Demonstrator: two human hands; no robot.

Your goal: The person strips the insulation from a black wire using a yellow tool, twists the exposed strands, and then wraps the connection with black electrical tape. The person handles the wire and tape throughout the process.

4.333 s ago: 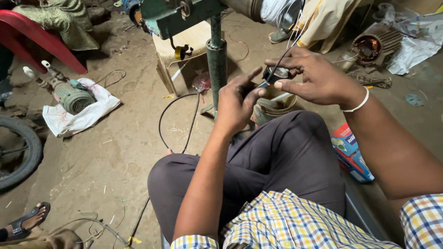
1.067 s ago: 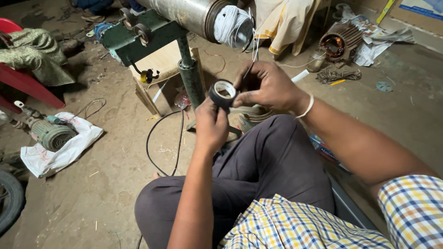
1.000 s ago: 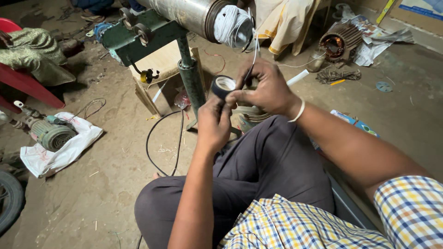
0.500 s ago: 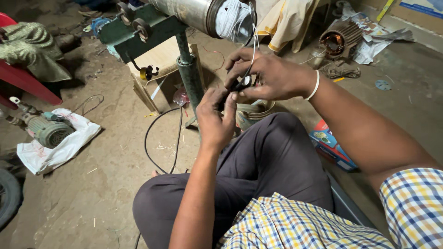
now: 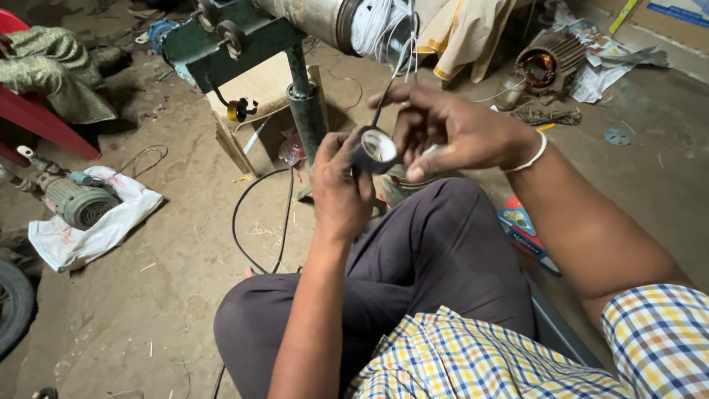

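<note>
On the dirt floor (image 5: 133, 295) at the left, a small grey motor (image 5: 77, 199) lies on a white cloth (image 5: 111, 222). A black cable (image 5: 255, 222) loops across the floor near the middle. At the far middle stands a green metal stand (image 5: 244, 41) on a post, carrying a steel cylinder (image 5: 314, 15). A wooden board (image 5: 258, 92) leans behind the post. At the far right a motor stator (image 5: 543, 66) rests on crumpled paper (image 5: 602, 63). A red chair (image 5: 40, 122) shows at the far left, and a tyre (image 5: 11, 314) at the near left edge.

A flat blue-and-red printed packet (image 5: 526, 230) lay on the floor beside my right leg (partly hidden).
</note>
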